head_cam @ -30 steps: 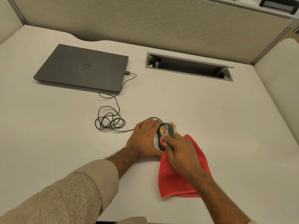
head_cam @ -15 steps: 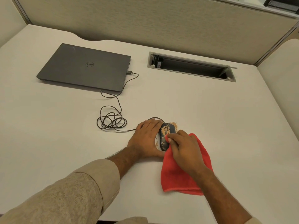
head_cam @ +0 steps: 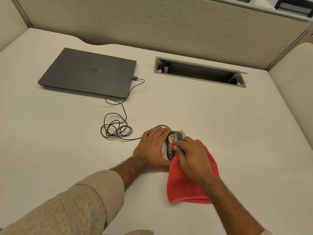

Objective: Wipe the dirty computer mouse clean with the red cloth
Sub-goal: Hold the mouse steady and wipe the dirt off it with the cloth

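Note:
A dark computer mouse [head_cam: 173,139] smeared with tan dirt lies on the white desk near the middle. My left hand [head_cam: 152,146] rests against its left side, holding it in place. My right hand [head_cam: 191,158] grips the red cloth [head_cam: 184,185] and presses a pinched corner onto the mouse's right side. The rest of the cloth trails on the desk under my right wrist. Tan crumbs [head_cam: 182,132] lie on the desk just beyond the mouse. The lower part of the mouse is hidden by my hands.
The mouse cable [head_cam: 116,129] coils to the left and runs up to a closed grey laptop [head_cam: 88,73] at the back left. An open cable tray [head_cam: 199,72] is set into the desk at the back right. Partition walls [head_cam: 152,22] ring the desk.
My right hand with the cloth has shifted slightly along the mouse, forward then back a little. The left hand has stayed on the mouse. The camera view drifted a bit.

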`<state>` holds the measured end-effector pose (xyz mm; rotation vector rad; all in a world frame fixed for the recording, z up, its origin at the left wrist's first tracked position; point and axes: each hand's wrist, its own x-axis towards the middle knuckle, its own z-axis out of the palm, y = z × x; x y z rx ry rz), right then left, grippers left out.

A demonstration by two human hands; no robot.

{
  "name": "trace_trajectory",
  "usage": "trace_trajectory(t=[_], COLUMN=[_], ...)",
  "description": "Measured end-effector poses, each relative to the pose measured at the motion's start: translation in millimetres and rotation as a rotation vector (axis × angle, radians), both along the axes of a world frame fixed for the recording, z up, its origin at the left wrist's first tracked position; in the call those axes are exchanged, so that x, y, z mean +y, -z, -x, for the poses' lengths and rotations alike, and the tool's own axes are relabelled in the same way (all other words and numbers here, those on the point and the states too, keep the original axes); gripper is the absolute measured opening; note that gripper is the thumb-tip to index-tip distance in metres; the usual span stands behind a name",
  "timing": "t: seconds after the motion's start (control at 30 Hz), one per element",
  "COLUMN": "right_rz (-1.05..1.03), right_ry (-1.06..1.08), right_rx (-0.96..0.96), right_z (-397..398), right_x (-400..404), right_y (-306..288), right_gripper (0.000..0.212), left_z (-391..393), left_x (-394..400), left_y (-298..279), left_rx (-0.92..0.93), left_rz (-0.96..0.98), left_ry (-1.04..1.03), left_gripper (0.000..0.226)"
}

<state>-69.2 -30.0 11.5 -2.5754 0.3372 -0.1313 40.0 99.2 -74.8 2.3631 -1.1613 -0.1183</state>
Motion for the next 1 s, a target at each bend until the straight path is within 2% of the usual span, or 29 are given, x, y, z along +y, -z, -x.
trace_trajectory(t=[0.07, 0.2, 0.33, 0.47, 0.63, 0.8, 0.9, 1.0], right_rz=[0.007, 0.029, 0.004, 0.052, 0.061, 0.087, 0.068, 0.093], right_ry=[0.037, -0.084, 0.011, -0.09, -0.03, -0.128, -0.065, -0.062], right_rx=[-0.001, 0.074, 0.0, 0.116, 0.037, 0.146, 0.091, 0.133], right_z=[-3.2, -2.4, -7.4, -11.9, -19.9, -22.6, -24.7, -26.9], right_x=[-0.7, 5.5, 0.3, 5.8, -1.2, 3.7, -2.5, -1.9], right_y=[0.1, -0.3, -2.3, -0.1, -4.1, -0.6, -2.4, -2.4], right_gripper=[0.018, 0.019, 0.018, 0.021, 0.018, 0.021, 0.021, 0.021], left_z=[-0.5, -0.9, -0.1, 0.5, 1.0, 1.8, 1.6, 0.5], left_x=[0.1, -0.2, -1.3, -2.1, -2.8, -3.3, -2.7, -2.6], left_y=[0.7, 1.9, 3.1, 3.6, 4.3, 2.8, 2.4, 2.9], left_rx=[-0.003, -0.023, -0.023, -0.027, -0.048, -0.04, -0.037, -0.029], left_rz=[-0.007, 0.025, 0.012, 0.035, 0.047, 0.076, 0.07, 0.056], left_ry=[0.001, 0.0, -0.011, -0.021, -0.036, -0.036, -0.035, -0.026], left_gripper=[0.113, 0.109, 0.105, 0.09, 0.084, 0.075, 0.079, 0.084])
